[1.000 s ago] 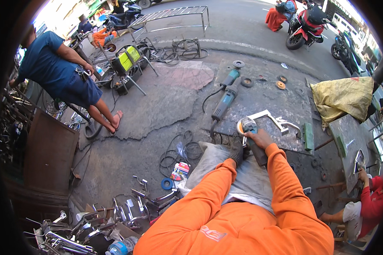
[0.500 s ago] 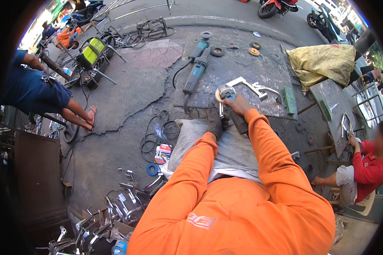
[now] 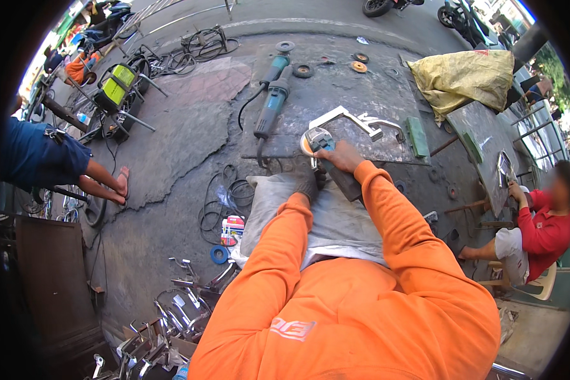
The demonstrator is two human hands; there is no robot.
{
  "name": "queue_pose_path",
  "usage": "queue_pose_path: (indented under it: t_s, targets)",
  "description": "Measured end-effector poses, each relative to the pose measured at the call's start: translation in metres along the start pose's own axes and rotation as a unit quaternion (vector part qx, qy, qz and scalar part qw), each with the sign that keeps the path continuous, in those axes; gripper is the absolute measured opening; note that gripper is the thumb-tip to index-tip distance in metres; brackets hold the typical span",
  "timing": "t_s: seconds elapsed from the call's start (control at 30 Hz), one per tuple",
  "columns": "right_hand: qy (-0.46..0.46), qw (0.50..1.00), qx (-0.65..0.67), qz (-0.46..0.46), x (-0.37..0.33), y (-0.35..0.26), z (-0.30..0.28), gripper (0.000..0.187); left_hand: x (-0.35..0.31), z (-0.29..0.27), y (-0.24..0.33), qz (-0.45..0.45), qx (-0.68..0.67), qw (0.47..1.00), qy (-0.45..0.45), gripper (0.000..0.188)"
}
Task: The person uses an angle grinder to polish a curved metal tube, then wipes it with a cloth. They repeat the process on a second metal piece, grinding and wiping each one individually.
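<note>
My right hand (image 3: 341,156) grips a blue and black angle grinder (image 3: 344,182) by its body. The grinder's round disc lies against or just over the near arm of a shiny bent metal bracket (image 3: 339,111); exact contact is hidden. My left hand (image 3: 306,182), in a dark glove, is closed round the bracket's near end, with its fingers partly hidden. The bracket's far end reaches over a dark metal sheet (image 3: 335,88). Under my hands, a grey cloth (image 3: 342,223) covers my lap.
Two more grinders (image 3: 276,106) lie on the sheet near worn discs (image 3: 358,66) and a green block (image 3: 417,137). Cables (image 3: 225,196) coil at left, above a heap of chrome parts (image 3: 180,310). One person (image 3: 548,221) sits at right; another (image 3: 44,152) stands left.
The whole view has shifted, so the scene sits farther left and higher. The grinder head has come slightly nearer to me along the bracket. Both hands keep their grips.
</note>
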State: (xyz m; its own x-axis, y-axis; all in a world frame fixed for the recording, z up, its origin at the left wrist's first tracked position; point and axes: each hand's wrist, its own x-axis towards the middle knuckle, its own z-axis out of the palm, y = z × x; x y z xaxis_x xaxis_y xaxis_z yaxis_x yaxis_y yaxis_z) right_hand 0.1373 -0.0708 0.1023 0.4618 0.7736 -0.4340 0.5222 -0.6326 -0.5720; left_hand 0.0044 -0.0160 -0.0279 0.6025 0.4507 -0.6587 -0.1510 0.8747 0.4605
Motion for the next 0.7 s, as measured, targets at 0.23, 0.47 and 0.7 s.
queue_pose_path:
  t_s: [0.23,0.47,0.7]
  targets:
    - [-0.013,0.998,0.052,-0.046,-0.026,0.006,0.009,0.089,0.006,-0.003,-0.002,0.006,0.009,1.000,0.011,0.056]
    - [-0.008,0.999,0.041,-0.032,-0.022,0.011,0.003,0.089,-0.009,0.008,0.010,-0.001,0.004,1.000,0.012,0.060]
    - [0.039,0.999,0.020,-0.010,0.016,-0.004,0.002,0.091,-0.013,0.007,0.010,0.015,0.041,0.999,-0.016,0.052]
